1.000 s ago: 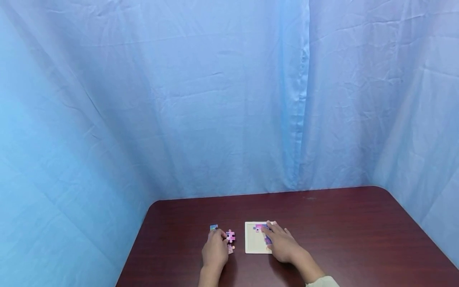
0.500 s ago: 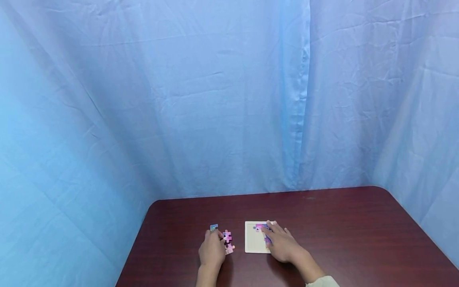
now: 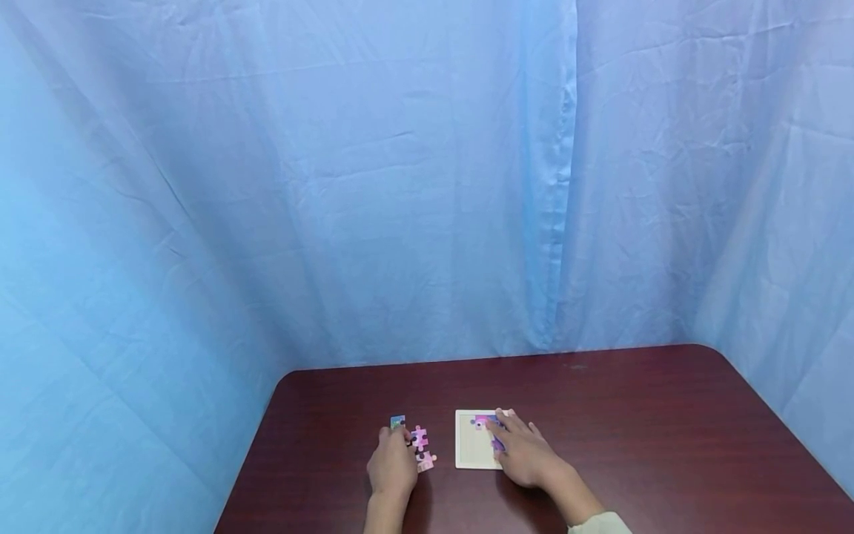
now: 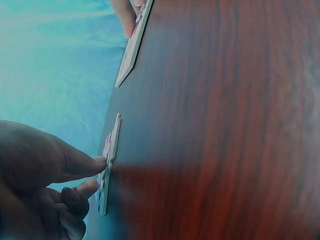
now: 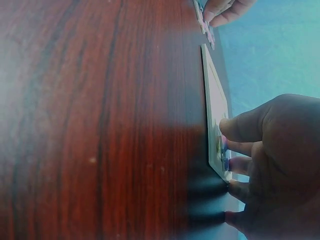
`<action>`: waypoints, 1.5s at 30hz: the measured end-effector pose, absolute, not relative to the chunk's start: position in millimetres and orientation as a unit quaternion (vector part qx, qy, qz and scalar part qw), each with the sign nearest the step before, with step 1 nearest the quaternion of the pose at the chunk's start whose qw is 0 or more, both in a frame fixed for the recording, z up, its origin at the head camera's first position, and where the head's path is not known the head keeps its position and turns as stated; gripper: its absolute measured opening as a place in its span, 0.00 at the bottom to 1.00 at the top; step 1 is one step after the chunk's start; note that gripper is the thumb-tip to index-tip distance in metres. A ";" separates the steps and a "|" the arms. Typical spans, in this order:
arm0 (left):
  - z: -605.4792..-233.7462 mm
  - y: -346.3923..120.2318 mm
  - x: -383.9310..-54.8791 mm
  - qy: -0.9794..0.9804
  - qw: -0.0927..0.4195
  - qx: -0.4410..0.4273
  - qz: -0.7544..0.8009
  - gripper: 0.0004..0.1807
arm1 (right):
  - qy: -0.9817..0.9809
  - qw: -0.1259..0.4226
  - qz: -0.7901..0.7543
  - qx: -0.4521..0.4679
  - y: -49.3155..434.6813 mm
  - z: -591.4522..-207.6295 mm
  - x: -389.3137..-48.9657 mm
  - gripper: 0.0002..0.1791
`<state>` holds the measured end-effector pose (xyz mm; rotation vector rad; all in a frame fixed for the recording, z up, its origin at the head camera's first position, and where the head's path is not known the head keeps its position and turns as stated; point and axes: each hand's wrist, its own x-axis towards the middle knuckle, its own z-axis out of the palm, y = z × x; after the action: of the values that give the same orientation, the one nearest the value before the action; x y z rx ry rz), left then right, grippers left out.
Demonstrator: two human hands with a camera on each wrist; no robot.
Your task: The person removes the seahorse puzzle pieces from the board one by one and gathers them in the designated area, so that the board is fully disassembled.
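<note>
My left hand (image 3: 392, 460) is over several jigsaw pieces left of a pale puzzle tray (image 3: 475, 449). Its thumb and curled fingers are at a pink piece (image 3: 421, 437), pinching it low over the table. A second pink piece (image 3: 425, 461) lies just below, and a blue-green piece (image 3: 397, 421) shows beyond the fingertips. My right hand (image 3: 527, 454) rests with spread fingers on the tray's right side, covering part of the pieces there. A pink-and-purple piece (image 3: 481, 423) shows at the tray's top; the left part of the tray is bare.
The dark red-brown table (image 3: 620, 415) has rounded far corners. Light blue curtains (image 3: 427, 185) hang behind it and along both sides. A pale sleeve (image 3: 599, 523) covers the right forearm.
My left hand has shifted slightly left, and the pink piece has slid left with it, nearer the blue-green piece. The right hand and the tray have stayed in place.
</note>
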<state>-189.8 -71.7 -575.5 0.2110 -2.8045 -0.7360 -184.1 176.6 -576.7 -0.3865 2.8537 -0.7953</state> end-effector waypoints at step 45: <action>-567.0 25.9 -185.3 -0.963 0.055 -0.135 -0.228 0.17 | 0.948 0.043 -0.296 -0.112 179.2 -603.7 -191.5 0.36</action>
<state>-185.3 25.9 -567.0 -0.4087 -2.9234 -0.6916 -191.5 179.2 -603.7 -0.3420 2.8986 -0.9062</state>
